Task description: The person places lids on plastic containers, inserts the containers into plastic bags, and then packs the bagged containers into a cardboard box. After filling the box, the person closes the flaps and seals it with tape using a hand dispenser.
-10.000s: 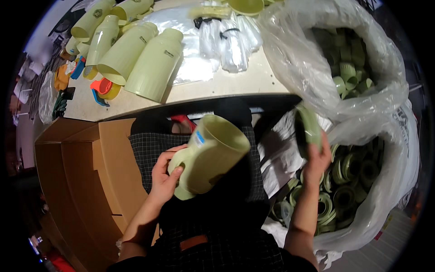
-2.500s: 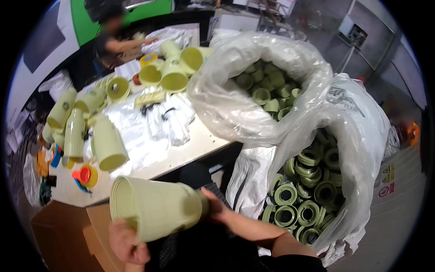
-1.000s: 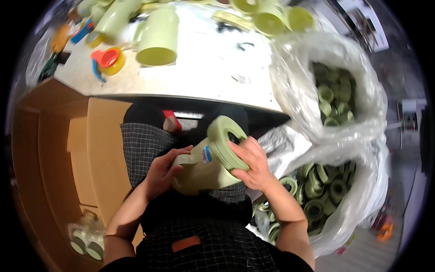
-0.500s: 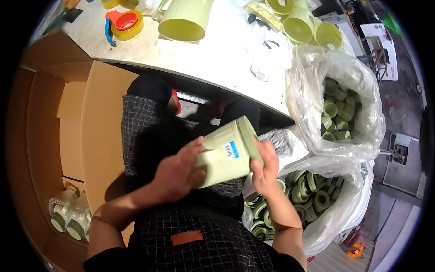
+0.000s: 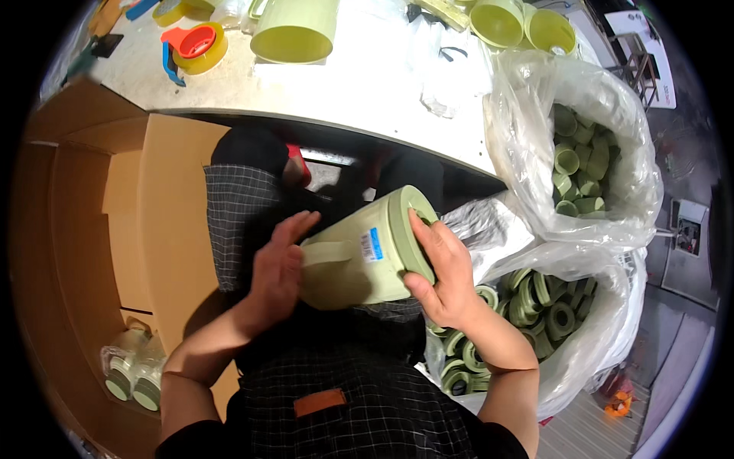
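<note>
Over my lap a pale green plastic jug [image 5: 348, 264] lies on its side, its handle [image 5: 327, 253] turned toward my left hand. A blue and white barcode label [image 5: 372, 245] is stuck to its wall. The darker green lid [image 5: 411, 233] sits on the jug's right end. Thumb and fingers of my right hand [image 5: 447, 271] are wrapped over that lid. At the other end, my left hand [image 5: 277, 264] rests against the jug's base, its fingers stretched out and not wrapped round it.
An open cardboard box [image 5: 180, 214] at the left holds bagged lidded jugs [image 5: 131, 375]. On the table [image 5: 344, 99] are another jug [image 5: 294, 34] and a tape roll [image 5: 200, 50]. At the right, plastic bags hold green cups [image 5: 577, 164] and ring-shaped lids [image 5: 547, 314].
The jug has turned so its handle shows, and has shifted slightly left. My left hand's fingers have loosened and straightened at the base. My right hand stays on the lid.
</note>
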The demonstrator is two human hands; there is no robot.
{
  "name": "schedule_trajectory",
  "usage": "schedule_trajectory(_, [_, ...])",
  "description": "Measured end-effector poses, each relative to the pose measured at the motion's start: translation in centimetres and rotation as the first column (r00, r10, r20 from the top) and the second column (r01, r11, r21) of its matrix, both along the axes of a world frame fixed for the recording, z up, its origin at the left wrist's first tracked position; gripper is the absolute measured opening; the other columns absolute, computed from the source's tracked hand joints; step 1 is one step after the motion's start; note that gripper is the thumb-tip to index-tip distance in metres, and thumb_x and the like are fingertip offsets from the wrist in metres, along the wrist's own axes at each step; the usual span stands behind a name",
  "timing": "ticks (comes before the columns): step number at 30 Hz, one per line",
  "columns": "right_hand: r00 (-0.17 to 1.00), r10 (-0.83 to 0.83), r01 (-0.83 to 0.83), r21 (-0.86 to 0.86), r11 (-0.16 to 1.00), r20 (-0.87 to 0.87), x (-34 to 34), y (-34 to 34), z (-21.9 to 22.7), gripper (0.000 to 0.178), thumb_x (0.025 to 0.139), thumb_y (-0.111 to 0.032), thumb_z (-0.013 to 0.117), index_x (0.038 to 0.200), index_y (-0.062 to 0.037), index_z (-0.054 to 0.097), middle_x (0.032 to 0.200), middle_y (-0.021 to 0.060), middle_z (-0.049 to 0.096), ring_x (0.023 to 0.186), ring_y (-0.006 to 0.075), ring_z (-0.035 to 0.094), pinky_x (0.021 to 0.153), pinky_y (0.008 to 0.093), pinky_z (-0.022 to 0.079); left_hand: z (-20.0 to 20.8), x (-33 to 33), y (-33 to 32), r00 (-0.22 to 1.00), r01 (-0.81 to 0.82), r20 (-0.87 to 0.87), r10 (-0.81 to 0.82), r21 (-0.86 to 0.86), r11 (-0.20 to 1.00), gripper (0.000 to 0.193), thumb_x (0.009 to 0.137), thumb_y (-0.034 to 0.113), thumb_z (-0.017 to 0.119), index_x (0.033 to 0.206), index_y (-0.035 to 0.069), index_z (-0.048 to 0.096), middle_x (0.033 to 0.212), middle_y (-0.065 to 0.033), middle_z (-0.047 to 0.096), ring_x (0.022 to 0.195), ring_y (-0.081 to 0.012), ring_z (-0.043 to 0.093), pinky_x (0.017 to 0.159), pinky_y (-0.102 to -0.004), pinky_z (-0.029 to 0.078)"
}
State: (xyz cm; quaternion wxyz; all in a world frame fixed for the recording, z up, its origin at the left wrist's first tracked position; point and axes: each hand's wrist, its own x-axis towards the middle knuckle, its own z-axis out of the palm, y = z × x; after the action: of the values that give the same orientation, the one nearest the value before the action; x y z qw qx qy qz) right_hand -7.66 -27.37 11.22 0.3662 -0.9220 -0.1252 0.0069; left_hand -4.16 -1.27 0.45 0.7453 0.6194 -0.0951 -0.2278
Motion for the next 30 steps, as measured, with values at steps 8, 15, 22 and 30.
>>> schedule_trajectory(8, [0.962, -0.099, 0.168, 0.266, 0.949, -0.255, 1.4, -4.4, -2.2, 0.047, 0.098, -0.027, 0.059, 0.135, 0.0017, 0.056, 0.089, 0.0095, 0.055, 0.08, 0.019, 0.053, 0.075, 0.0307, 0.045, 8.7, 6.0, -2.7, 0.514, 0.026, 0.724, -0.461, 0.524, 0.851, 0.025, 0.09, 0.019, 0.065, 0.111, 0.006, 0.063, 0.112, -0.0149, 0.06, 0.087, -0.0274, 0.065, 0.082, -0.0393, 0.052])
schedule_trajectory(15, [0.957, -0.087, 0.198, 0.403, 0.894, -0.278, 2.9, -5.5, -3.9, 0.045, 0.088, -0.014, 0.069, 0.129, 0.0003, 0.062, 0.079, 0.0072, 0.057, 0.071, 0.019, 0.055, 0.068, 0.0307, 0.046, -5.1, 24.6, -13.3, 0.546, -0.517, 0.813, -0.201, 0.516, 0.683, 0.01, 0.086, 0.009, 0.069, 0.088, 0.001, 0.065, 0.089, -0.014, 0.06, 0.095, -0.0307, 0.058, 0.083, -0.0399, 0.047])
schedule_trajectory(22, [0.8, -0.497, 0.586, 0.614, 0.528, -0.337, 7.5, -8.7, -10.3, 0.015, 0.093, -0.01, 0.065, 0.103, 0.0015, 0.068, 0.081, 0.0006, 0.06, 0.07, 0.01, 0.054, 0.065, 0.0254, 0.046, -5.5, 28.6, -15.2, 0.96, -0.28, 0.068, 0.272, 0.289, 0.916, 0.012, 0.097, 0.01, 0.055, 0.093, 0.002, 0.064, 0.089, -0.0117, 0.069, 0.086, -0.0228, 0.066, 0.078, -0.0379, 0.054])
schedule_trajectory(30, [0.828, -0.462, 0.554, 0.595, 0.583, -0.318, 11.6, -9.2, -12.9, 0.029, 0.087, -0.011, 0.071, 0.112, 0.0018, 0.062, 0.092, 0.0069, 0.071, 0.082, 0.0194, 0.066, 0.08, 0.0317, 0.054, 1.6, 17.6, -17.4, 0.998, 0.001, -0.062, -0.013, -0.198, 0.98, 0.021, 0.101, 0.016, 0.054, 0.101, -0.003, 0.063, 0.096, -0.0104, 0.073, 0.086, -0.0198, 0.07, 0.086, -0.0339, 0.056])
